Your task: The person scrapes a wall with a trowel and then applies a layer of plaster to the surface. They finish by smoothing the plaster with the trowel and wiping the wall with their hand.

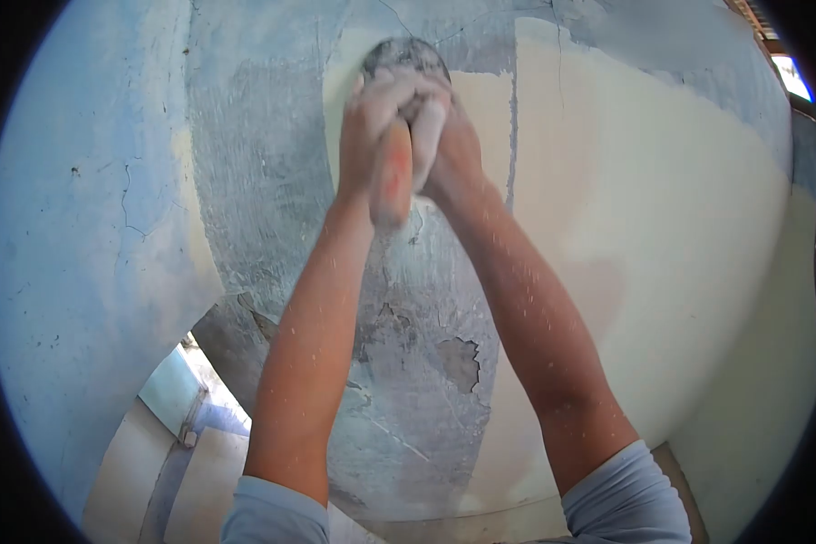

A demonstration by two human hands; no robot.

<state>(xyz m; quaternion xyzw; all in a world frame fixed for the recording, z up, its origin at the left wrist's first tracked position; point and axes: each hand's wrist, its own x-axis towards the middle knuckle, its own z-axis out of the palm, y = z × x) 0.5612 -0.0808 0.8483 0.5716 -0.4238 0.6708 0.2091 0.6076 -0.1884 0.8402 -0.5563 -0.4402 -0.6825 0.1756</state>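
Head view | left hand (367, 122) and right hand (444, 136) both clamped on sander (394, 172) handle | disc pressed to far wall (662, 227) for scraping force

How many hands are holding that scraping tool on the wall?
2. The left hand grips the tool from the left side, and the right hand wraps it from the right, both pressed together against the wall.

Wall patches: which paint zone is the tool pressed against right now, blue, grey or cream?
The cream patch at the top centre. The tool, gripped by both hands, meets it there; the scraped grey strip lies lower left, the blue paint far left.
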